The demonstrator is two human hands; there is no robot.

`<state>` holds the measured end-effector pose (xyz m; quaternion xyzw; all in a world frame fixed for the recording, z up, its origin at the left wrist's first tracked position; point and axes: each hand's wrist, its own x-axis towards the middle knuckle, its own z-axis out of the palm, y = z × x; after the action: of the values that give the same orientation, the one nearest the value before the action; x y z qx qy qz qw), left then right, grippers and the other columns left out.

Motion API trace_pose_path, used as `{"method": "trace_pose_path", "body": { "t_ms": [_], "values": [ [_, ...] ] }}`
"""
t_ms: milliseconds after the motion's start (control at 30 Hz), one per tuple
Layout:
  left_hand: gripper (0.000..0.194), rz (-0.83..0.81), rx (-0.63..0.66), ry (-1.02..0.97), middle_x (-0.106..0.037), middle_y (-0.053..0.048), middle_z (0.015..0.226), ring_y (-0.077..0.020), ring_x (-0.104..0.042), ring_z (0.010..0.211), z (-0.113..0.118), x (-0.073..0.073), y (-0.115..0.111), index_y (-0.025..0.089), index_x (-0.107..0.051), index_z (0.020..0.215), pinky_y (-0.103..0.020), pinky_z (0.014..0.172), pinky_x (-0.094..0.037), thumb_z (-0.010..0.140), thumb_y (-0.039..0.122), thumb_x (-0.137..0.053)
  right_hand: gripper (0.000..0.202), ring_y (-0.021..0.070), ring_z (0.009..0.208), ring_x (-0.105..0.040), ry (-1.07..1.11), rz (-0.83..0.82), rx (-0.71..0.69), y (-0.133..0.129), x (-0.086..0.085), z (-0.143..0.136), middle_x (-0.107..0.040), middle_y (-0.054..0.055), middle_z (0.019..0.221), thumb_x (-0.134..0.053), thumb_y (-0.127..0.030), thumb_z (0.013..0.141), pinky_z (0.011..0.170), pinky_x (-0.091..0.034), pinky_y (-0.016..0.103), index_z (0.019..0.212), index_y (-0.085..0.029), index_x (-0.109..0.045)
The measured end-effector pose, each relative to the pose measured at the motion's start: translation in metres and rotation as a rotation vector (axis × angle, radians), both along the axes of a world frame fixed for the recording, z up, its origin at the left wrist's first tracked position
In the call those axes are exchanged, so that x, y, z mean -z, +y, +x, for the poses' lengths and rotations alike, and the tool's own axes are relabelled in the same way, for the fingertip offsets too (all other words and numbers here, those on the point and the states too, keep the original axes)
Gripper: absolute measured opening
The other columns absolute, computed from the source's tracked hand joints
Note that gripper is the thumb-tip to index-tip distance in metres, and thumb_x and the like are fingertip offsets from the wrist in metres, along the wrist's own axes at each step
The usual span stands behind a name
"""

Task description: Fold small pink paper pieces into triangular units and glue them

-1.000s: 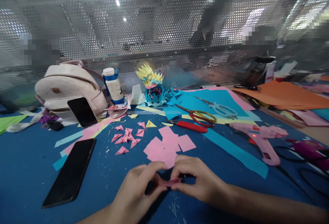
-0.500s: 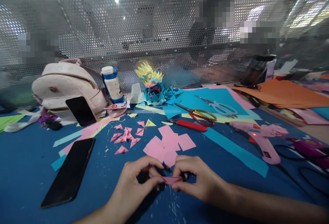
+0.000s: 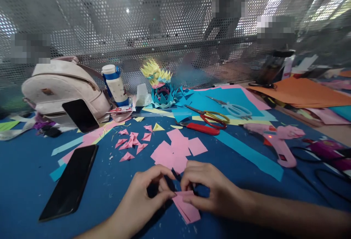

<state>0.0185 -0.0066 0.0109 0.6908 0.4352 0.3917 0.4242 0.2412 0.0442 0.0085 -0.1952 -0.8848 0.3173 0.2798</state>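
A pink paper piece point(image 3: 189, 211) with a crease or overlapping layers is held low over the blue table point(image 3: 115, 195). My left hand point(image 3: 150, 191) pinches its upper left corner between thumb and fingers. On its upper right part rests the thumb of my right hand point(image 3: 211, 187), the fingers curled behind the top edge. Just beyond my hands lie flat pink squares point(image 3: 175, 147), overlapping one another. Several small folded pink triangles point(image 3: 133, 140) are scattered to their left, beside a yellow triangle point(image 3: 158, 127).
Two black phones point(image 3: 70, 184), a pale backpack point(image 3: 65, 89) and a bottle point(image 3: 115, 85) stand or lie left. Beyond are a yellow-blue paper model point(image 3: 161, 89), red-handled scissors point(image 3: 214, 118), a red cutter point(image 3: 203, 128) and light-blue scissors point(image 3: 236, 110). Right: pink glue gun point(image 3: 279, 140) with cord.
The pink paper, earlier a narrow folded strip between my fingertips, now shows a wider face hanging toward me. My right hand has shifted slightly left, and the view has tilted a little.
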Motion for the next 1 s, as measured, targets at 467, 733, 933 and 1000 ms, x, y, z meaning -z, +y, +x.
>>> {"method": "trace_pose_path", "body": {
  "t_ms": [467, 733, 933, 1000],
  "values": [
    [0.026, 0.615, 0.114, 0.384, -0.073, -0.007, 0.097, -0.0208, -0.065, 0.085, -0.019, -0.006, 0.001, 0.017, -0.066, 0.11, -0.032, 0.079, -0.049, 0.109, 0.033, -0.045, 0.015, 0.0141, 0.07, -0.046, -0.111, 0.171, 0.016, 0.003, 0.007, 0.0, -0.056, 0.0, 0.073, -0.052, -0.013, 0.091, 0.064, -0.033, 0.029, 0.077, -0.018, -0.054],
    [0.041, 1.01, 0.302, 0.77, -0.074, -0.005, 0.118, -0.0185, -0.068, 0.096, -0.022, 0.007, -0.01, 0.014, -0.067, 0.125, -0.031, 0.093, -0.048, 0.113, 0.032, -0.033, 0.014, 0.0136, 0.071, -0.046, -0.187, 0.183, 0.025, 0.005, 0.005, 0.003, -0.054, -0.001, 0.074, -0.058, -0.01, 0.085, 0.064, -0.031, 0.029, 0.075, -0.018, -0.052],
    [0.042, 1.039, 0.282, 0.833, -0.073, -0.003, 0.122, -0.0171, -0.067, 0.097, -0.018, 0.018, -0.014, 0.017, -0.069, 0.126, -0.029, 0.091, -0.052, 0.112, 0.016, -0.029, 0.009, 0.0148, 0.069, -0.041, -0.204, 0.307, 0.053, 0.007, 0.01, 0.007, -0.051, -0.001, 0.076, -0.054, -0.013, 0.087, 0.065, -0.032, 0.03, 0.082, -0.019, -0.051],
    [0.042, 1.04, 0.28, 0.838, -0.073, -0.002, 0.122, -0.0163, -0.067, 0.098, -0.019, 0.017, -0.014, 0.018, -0.069, 0.126, -0.028, 0.092, -0.052, 0.113, 0.021, -0.029, 0.008, 0.015, 0.07, -0.042, -0.184, 0.314, 0.059, 0.008, 0.011, 0.01, -0.052, -0.001, 0.077, -0.053, -0.012, 0.086, 0.067, -0.034, 0.03, 0.085, -0.019, -0.052]
  ]
}}
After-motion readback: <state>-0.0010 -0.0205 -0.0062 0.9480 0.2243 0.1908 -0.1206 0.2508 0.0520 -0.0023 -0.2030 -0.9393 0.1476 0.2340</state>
